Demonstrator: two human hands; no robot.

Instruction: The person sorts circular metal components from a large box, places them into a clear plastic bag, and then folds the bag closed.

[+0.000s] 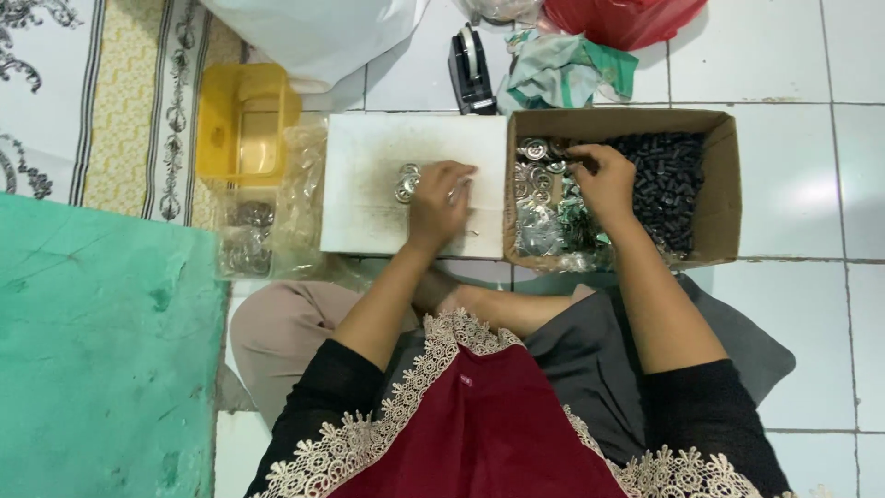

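My left hand (439,201) rests on a white foam block (369,198), fingers curled over small silver metal rings (407,182) lying on it. My right hand (604,180) reaches into a brown cardboard box (719,184), fingers pinched among shiny silver metal parts (539,207) in the box's left half. Small black cylindrical pieces (668,180) fill the right half. What exactly the right fingertips pinch is too small to tell.
A yellow plastic container (244,120) and clear bags of metal parts (249,240) lie left of the block. A black tape dispenser (470,69), crumpled cloth (562,69), red bag (627,18) and white bag (313,32) sit behind. A green mat (101,350) lies at left on white tiles.
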